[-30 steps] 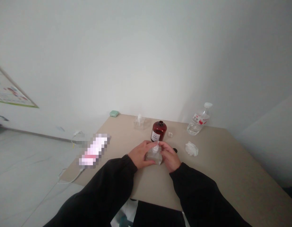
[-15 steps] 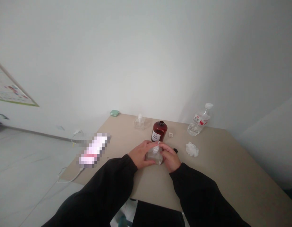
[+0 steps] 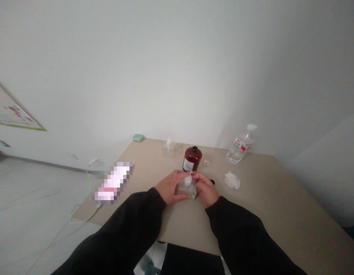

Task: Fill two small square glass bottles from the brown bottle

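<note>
My left hand (image 3: 173, 187) is closed around the left side of a small clear bottle (image 3: 189, 192). A translucent cap or nozzle tops this bottle, which stands upright on the table and looks partly see-through. From the right, my right hand (image 3: 206, 187) grips the same bottle, its fingers close to the neck and cap. Both hands' fingertips nearly meet near the top; some are hidden. Just behind them stands a brown bottle (image 3: 193, 156) with a white label and an uncapped neck. A small black cap (image 3: 212, 182) lies partly hidden beside my right hand.
On the beige table (image 3: 251, 214) are a crumpled tissue (image 3: 232, 180), a clear water bottle (image 3: 242, 145) against the wall, a small white block (image 3: 206, 163), a clear container with a white top (image 3: 168, 148), a green case (image 3: 138, 137) and a blurred-out phone (image 3: 113, 182) on a cable.
Both hands keep hold of the clear bottle in nearly the same pose. The whole view has shifted very slightly; nothing else has visibly moved.
</note>
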Tool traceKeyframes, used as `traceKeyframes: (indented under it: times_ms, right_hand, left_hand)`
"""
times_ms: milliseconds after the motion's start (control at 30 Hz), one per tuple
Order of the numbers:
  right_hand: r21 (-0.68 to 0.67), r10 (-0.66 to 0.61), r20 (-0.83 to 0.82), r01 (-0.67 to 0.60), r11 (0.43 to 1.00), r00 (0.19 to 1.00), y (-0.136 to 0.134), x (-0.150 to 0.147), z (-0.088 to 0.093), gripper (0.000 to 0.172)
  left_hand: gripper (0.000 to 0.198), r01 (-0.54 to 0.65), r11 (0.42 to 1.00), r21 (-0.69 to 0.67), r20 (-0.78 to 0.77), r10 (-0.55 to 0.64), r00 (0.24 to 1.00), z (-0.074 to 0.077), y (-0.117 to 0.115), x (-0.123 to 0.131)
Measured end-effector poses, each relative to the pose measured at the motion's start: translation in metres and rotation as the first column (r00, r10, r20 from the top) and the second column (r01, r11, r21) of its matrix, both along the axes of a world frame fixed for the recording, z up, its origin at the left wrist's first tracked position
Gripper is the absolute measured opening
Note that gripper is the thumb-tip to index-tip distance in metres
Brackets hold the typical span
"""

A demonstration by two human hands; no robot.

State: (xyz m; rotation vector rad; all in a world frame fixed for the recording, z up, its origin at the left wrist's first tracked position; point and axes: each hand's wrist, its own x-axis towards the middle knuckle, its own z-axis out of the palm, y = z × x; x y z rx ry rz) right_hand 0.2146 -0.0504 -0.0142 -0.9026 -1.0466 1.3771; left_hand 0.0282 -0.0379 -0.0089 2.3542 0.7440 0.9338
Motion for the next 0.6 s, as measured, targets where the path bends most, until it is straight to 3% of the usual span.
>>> traceKeyframes:
  times_ms: [200, 367, 600]
  right_hand:
    - [0.003, 0.024, 0.054, -0.024, 1.000, 0.998, 0.0023, 0.0021, -0.0036, 0.036]
    - [-0.010, -0.005, 0.028, 0.005, 1.000, 1.000, 0.0030, 0.0035, -0.0059, 0.018]
    - [-0.010, -0.008, 0.046, 0.008, 1.000, 0.999, 0.0040, 0.0029, -0.0056, 0.032]
  left_hand:
    - [0.082, 0.000, 1.000, 0.005, 0.010, 0.000, 1.000, 0.0005, -0.0004, 0.0004]
    - [0.082, -0.003, 1.000, -0.006, 0.014, 0.003, 1.000, -0.0005, -0.0001, 0.0005]
    - [0.080, -0.005, 1.000, -0.010, 0.012, 0.005, 1.000, -0.0004, -0.0005, 0.0005]
